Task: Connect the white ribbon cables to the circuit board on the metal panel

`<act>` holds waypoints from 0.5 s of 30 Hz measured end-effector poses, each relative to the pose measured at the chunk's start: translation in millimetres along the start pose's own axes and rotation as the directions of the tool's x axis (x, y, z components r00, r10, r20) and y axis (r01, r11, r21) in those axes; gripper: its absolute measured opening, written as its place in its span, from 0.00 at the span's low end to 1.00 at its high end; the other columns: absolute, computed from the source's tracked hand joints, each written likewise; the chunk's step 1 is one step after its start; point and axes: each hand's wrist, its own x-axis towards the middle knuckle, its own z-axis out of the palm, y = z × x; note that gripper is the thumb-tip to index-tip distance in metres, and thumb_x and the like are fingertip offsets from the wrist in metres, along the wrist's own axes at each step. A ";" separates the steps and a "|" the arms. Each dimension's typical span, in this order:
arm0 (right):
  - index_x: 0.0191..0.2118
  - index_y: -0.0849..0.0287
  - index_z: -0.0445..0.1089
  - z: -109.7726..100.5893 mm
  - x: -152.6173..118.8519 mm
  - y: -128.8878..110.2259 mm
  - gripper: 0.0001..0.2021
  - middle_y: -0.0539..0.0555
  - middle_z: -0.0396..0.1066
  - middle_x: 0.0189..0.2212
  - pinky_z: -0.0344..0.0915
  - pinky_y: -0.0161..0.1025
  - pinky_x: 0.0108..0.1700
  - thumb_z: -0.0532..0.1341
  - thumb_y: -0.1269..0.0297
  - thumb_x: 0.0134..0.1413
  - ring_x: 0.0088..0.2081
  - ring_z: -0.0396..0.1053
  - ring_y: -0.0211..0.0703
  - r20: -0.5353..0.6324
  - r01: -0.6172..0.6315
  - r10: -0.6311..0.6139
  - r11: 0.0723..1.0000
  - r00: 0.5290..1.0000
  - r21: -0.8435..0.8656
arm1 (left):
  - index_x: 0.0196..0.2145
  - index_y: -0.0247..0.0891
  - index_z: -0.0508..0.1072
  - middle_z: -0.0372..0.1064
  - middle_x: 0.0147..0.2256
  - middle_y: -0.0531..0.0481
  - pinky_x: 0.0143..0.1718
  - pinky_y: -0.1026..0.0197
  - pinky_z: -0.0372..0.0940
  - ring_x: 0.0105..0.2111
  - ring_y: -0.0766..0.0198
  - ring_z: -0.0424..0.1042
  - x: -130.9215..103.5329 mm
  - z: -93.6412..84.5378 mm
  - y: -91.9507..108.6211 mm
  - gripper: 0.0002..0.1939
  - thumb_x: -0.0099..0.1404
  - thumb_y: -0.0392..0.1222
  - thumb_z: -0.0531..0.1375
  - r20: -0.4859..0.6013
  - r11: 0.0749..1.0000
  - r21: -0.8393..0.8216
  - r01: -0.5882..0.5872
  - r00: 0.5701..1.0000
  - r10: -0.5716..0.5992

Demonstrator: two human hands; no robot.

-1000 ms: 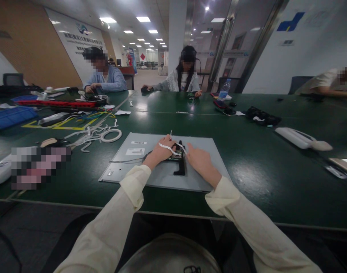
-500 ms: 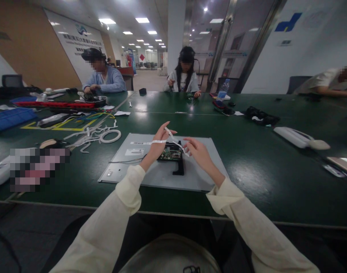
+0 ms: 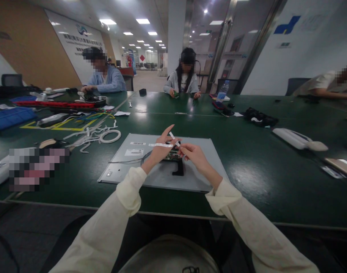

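A white strip (image 3: 161, 145) lies across the back of my left hand (image 3: 161, 151), with part of it rising near the index finger. The left hand's thumb side and fingers hold it over a green circuit board (image 3: 173, 156). My right hand (image 3: 192, 154) pinches the strip at the fingertips, close to the left fingers. Below both hands, the board and a black bracket (image 3: 179, 168) rest on a flat grey metal panel (image 3: 198, 180). Dark cables (image 3: 124, 162) run over the panel's left part.
White cords and a coiled ring (image 3: 110, 137) lie left of the panel, near a blue tray (image 3: 12, 118). A white device (image 3: 289, 138) and black bag (image 3: 260, 116) are at right. Two people (image 3: 105, 77) (image 3: 184, 77) sit across the green table (image 3: 255, 170).
My right hand has moved left to my left hand, and its fingers have closed on the strip. The person opposite now holds a small green item.
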 end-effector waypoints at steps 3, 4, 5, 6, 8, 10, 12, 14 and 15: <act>0.31 0.62 0.69 -1.1 -1.0 -1.6 0.12 0.50 0.66 0.23 0.55 0.30 0.23 0.58 0.58 0.45 0.23 0.61 0.32 0.018 -0.023 0.023 1.000 1.000 -0.011 | 0.58 0.36 0.51 0.73 0.38 0.43 0.38 0.61 0.65 0.35 0.64 0.72 4.4 -8.3 -2.7 0.30 0.60 0.45 0.56 -0.098 1.000 -0.022 0.020 0.995 -0.022; 0.31 0.62 0.68 -1.9 -1.4 -2.8 0.12 0.50 0.66 0.22 0.55 0.30 0.23 0.58 0.58 0.46 0.22 0.60 0.32 0.021 -0.026 0.026 0.999 0.999 -0.025 | 0.56 0.35 0.54 0.73 0.37 0.44 0.37 0.62 0.65 0.34 0.64 0.72 5.8 -12.0 -3.0 0.29 0.60 0.46 0.56 -0.123 0.999 -0.025 0.033 0.992 -0.036; 0.30 0.62 0.68 -3.1 -1.8 -4.4 0.12 0.49 0.65 0.21 0.55 0.30 0.24 0.57 0.58 0.46 0.22 0.60 0.32 0.027 -0.028 0.029 0.999 0.999 -0.044 | 0.54 0.35 0.58 0.73 0.34 0.46 0.35 0.63 0.65 0.33 0.64 0.72 6.9 -15.7 -3.0 0.27 0.60 0.47 0.56 -0.128 0.998 -0.024 0.057 0.990 -0.060; 0.30 0.62 0.68 -4.7 -2.3 -6.2 0.12 0.49 0.64 0.21 0.55 0.30 0.24 0.57 0.58 0.46 0.21 0.59 0.32 0.038 -0.027 0.029 0.997 0.999 -0.068 | 0.52 0.34 0.61 0.73 0.32 0.47 0.32 0.64 0.64 0.30 0.65 0.71 7.5 -19.1 -2.4 0.25 0.60 0.48 0.56 -0.110 0.995 -0.017 0.093 0.989 -0.095; 0.30 0.62 0.68 -9.1 -3.2 -9.9 0.12 0.47 0.62 0.20 0.54 0.30 0.24 0.56 0.58 0.47 0.21 0.58 0.31 0.079 -0.014 0.025 0.991 0.997 -0.136 | 0.45 0.34 0.67 0.71 0.27 0.50 0.23 0.67 0.61 0.23 0.67 0.68 6.3 -24.3 0.4 0.22 0.59 0.52 0.54 -0.004 0.981 0.020 0.194 0.981 -0.194; 0.29 0.63 0.68 -14.0 -4.8 -12.3 0.12 0.46 0.59 0.18 0.53 0.30 0.24 0.56 0.57 0.48 0.20 0.56 0.31 0.136 0.012 0.020 0.973 0.990 -0.229 | 0.38 0.34 0.71 0.68 0.22 0.53 0.18 0.68 0.55 0.17 0.70 0.62 1.3 -26.3 5.7 0.21 0.59 0.54 0.53 0.150 0.962 0.077 0.263 0.950 -0.272; 0.27 0.63 0.67 -18.5 -7.6 -12.9 0.13 0.46 0.57 0.16 0.52 0.30 0.24 0.55 0.57 0.49 0.19 0.55 0.31 0.176 0.034 0.025 0.946 0.984 -0.322 | 0.29 0.34 0.71 0.63 0.17 0.55 0.17 0.69 0.52 0.15 0.72 0.58 -6.8 -25.5 12.9 0.20 0.58 0.55 0.53 0.302 0.958 0.127 0.258 0.910 -0.285; 0.28 0.63 0.68 -21.6 -12.0 -11.7 0.13 0.45 0.56 0.16 0.51 0.31 0.24 0.54 0.57 0.50 0.19 0.54 0.31 0.190 0.042 0.033 0.924 0.981 -0.380 | 0.23 0.34 0.69 0.60 0.15 0.56 0.18 0.69 0.52 0.15 0.72 0.57 -16.1 -22.5 20.4 0.19 0.58 0.53 0.54 0.402 0.963 0.167 0.214 0.877 -0.264; 0.31 0.63 0.69 -22.6 -14.6 -10.7 0.13 0.45 0.57 0.16 0.51 0.31 0.24 0.54 0.58 0.51 0.20 0.55 0.31 0.189 0.041 0.037 0.918 0.981 -0.395 | 0.22 0.34 0.68 0.59 0.15 0.56 0.18 0.69 0.52 0.15 0.72 0.56 -20.4 -20.3 23.6 0.18 0.58 0.53 0.54 0.418 0.961 0.195 0.196 0.870 -0.262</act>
